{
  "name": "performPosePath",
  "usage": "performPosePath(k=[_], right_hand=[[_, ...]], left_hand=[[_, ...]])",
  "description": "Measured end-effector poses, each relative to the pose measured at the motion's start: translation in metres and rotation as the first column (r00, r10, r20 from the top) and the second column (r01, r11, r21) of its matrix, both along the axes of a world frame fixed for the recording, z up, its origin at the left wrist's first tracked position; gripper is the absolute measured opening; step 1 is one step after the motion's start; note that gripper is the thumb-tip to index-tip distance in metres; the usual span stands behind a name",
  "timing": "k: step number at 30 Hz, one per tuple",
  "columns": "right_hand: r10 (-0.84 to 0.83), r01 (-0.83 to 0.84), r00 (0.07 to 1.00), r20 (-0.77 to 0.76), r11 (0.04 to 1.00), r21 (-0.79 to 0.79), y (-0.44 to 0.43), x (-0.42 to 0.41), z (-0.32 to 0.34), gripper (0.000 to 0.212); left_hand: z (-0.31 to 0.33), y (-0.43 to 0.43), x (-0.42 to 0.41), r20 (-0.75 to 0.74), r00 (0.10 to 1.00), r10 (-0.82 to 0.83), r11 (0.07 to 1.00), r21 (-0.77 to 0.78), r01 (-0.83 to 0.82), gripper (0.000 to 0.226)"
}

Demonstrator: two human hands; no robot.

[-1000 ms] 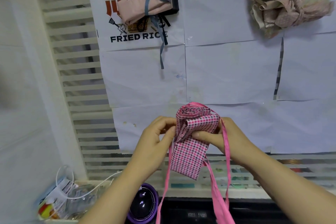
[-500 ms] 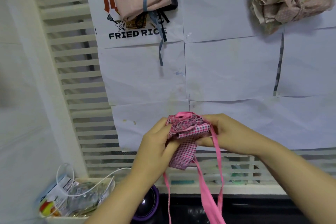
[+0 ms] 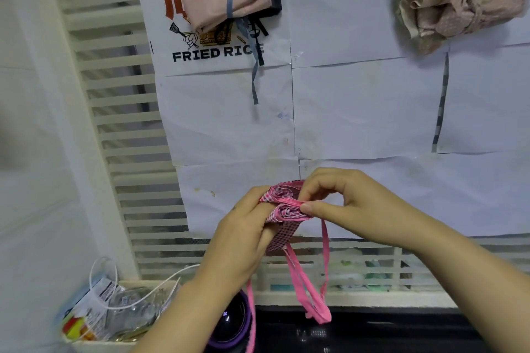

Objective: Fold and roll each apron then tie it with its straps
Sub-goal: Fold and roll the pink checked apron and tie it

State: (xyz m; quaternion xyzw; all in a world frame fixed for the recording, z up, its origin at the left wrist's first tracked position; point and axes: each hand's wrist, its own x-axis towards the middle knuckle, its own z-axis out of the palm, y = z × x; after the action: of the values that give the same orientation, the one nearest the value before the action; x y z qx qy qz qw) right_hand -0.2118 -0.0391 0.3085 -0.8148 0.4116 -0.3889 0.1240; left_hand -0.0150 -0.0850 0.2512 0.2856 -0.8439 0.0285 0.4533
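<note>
A pink checked apron [image 3: 282, 209], rolled into a small bundle, is held up in front of the paper-covered surface. My left hand [image 3: 243, 235] grips the roll from the left and below. My right hand [image 3: 344, 203] pinches a pink strap across the roll's middle with thumb and fingers. The loose pink straps [image 3: 309, 292] hang down below the hands in a loop. A second strap end [image 3: 251, 321] dangles lower left.
A tied pale pink apron roll [image 3: 229, 0] with grey straps lies at the top on a "FRIED RICE" sheet [image 3: 212, 51]. A heap of crumpled aprons [image 3: 459, 0] sits top right. A tray of packets and a white cable [image 3: 114, 312] is bottom left, beside a purple round object [image 3: 229, 324].
The roll has been squeezed tighter and turned end-on. My right hand moved over its top and now pinches the strap across it; the hanging checked flap has shortened.
</note>
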Motion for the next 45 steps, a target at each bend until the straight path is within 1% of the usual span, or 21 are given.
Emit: performPosePath(k=[2, 5, 6, 9, 12, 14, 17, 19, 20, 23, 25, 29, 31, 33, 35, 37, 38, 41, 42, 43, 45], right_hand=[[0.003, -0.002, 1.000, -0.013, 1.000, 0.011, 0.003, 0.001, 0.004, 0.007], [0.029, -0.036, 0.998, 0.055, 0.992, 0.121, 0.004, -0.001, 0.012, 0.011], [0.022, -0.030, 0.998, 0.054, 0.989, 0.142, 0.003, -0.002, 0.015, 0.012], [-0.031, 0.034, 0.999, -0.021, 0.988, 0.150, -0.001, -0.008, 0.021, 0.015], [-0.101, 0.120, 0.981, -0.165, 0.987, 0.105, -0.004, -0.011, 0.022, 0.021], [-0.110, 0.127, 0.972, -0.207, 0.989, 0.070, -0.004, -0.010, 0.021, 0.024], [-0.088, 0.090, 0.992, -0.090, 0.996, 0.016, 0.000, -0.005, 0.019, 0.020], [-0.044, 0.044, 0.999, -0.009, 0.999, 0.009, 0.002, -0.002, 0.017, 0.023], [-0.014, 0.014, 1.000, 0.002, 1.000, 0.008, 0.003, -0.001, 0.016, 0.025], [0.042, -0.042, 0.997, -0.070, 0.999, -0.009, 0.005, 0.002, 0.014, 0.023], [0.034, -0.035, 0.994, -0.101, 0.999, -0.007, 0.002, 0.002, 0.011, 0.022], [-0.006, 0.012, 0.996, -0.084, 0.998, 0.068, -0.010, -0.001, 0.008, 0.022], [-0.016, 0.016, 1.000, 0.003, 0.996, 0.085, -0.011, -0.001, 0.005, 0.022], [-0.022, 0.001, 0.987, 0.161, 0.992, 0.130, -0.012, 0.001, 0.000, 0.022], [-0.050, 0.002, 0.962, 0.267, 0.984, 0.176, -0.016, 0.004, -0.010, 0.023], [-0.092, 0.026, 0.948, 0.306, 0.976, 0.214, -0.020, 0.009, -0.019, 0.025], [-0.114, 0.033, 0.936, 0.334, 0.971, 0.238, -0.022, 0.011, -0.023, 0.026], [-0.137, -0.051, 0.863, 0.486, 0.934, 0.355, -0.029, 0.015, -0.032, 0.026], [-0.139, -0.062, 0.862, 0.487, 0.925, 0.374, -0.028, 0.015, -0.033, 0.026], [-0.137, -0.054, 0.880, 0.454, 0.923, 0.382, -0.027, 0.014, -0.033, 0.027], [-0.104, -0.039, 0.936, 0.336, 0.919, 0.393, -0.021, 0.015, -0.029, 0.035]], left_hand=[[0.000, 0.000, 0.000, -0.015, 1.000, -0.009, 1.000, 0.007, 0.009, 0.035], [0.001, 0.000, 0.001, -0.019, 0.999, -0.034, 0.999, 0.006, 0.034, 0.035], [0.001, 0.000, 0.001, -0.012, 0.999, -0.045, 0.999, 0.005, 0.045, 0.036], [0.002, 0.001, 0.001, -0.020, 0.998, -0.063, 0.998, 0.004, 0.063, 0.036], [0.004, 0.000, 0.001, -0.052, 0.996, -0.068, 0.997, -0.022, 0.067, 0.034], [0.006, 0.000, 0.001, -0.060, 0.995, -0.076, 0.997, -0.034, 0.074, 0.033], [0.009, 0.000, 0.000, -0.056, 0.995, -0.082, 0.996, -0.024, 0.081, 0.034], [0.010, 0.000, 0.000, -0.051, 0.996, -0.079, 0.997, -0.018, 0.078, 0.034], [0.010, -0.001, 0.000, -0.050, 0.996, -0.077, 0.997, -0.021, 0.076, 0.033], [0.009, -0.002, -0.001, -0.059, 0.996, -0.064, 0.998, -0.016, 0.063, 0.041], [0.009, -0.002, -0.001, -0.060, 0.996, -0.060, 0.998, -0.014, 0.059, 0.045], [0.011, 0.003, -0.002, -0.090, 0.992, -0.091, 0.995, -0.043, 0.087, 0.040], [0.015, 0.008, -0.003, -0.180, 0.978, -0.110, 0.993, 0.020, 0.115, 0.035], [0.023, 0.014, -0.003, -0.291, 0.950, -0.114, 0.979, 0.128, 0.157, 0.027], [0.029, 0.015, -0.004, -0.391, 0.915, -0.105, 0.946, 0.243, 0.212, 0.027], [0.032, 0.011, -0.002, -0.455, 0.886, -0.090, 0.887, 0.368, 0.279, 0.028], [0.033, 0.008, -0.001, -0.475, 0.877, -0.080, 0.851, 0.425, 0.308, 0.024], [0.031, 0.000, 0.002, -0.542, 0.840, -0.040, 0.739, 0.550, 0.390, 0.016], [0.030, -0.001, 0.003, -0.567, 0.823, -0.029, 0.713, 0.566, 0.415, 0.019], [0.029, -0.002, 0.005, -0.586, 0.810, -0.022, 0.698, 0.571, 0.432, 0.023], [0.027, -0.003, 0.006, -0.585, 0.811, -0.016, 0.703, 0.570, 0.425, 0.022]])
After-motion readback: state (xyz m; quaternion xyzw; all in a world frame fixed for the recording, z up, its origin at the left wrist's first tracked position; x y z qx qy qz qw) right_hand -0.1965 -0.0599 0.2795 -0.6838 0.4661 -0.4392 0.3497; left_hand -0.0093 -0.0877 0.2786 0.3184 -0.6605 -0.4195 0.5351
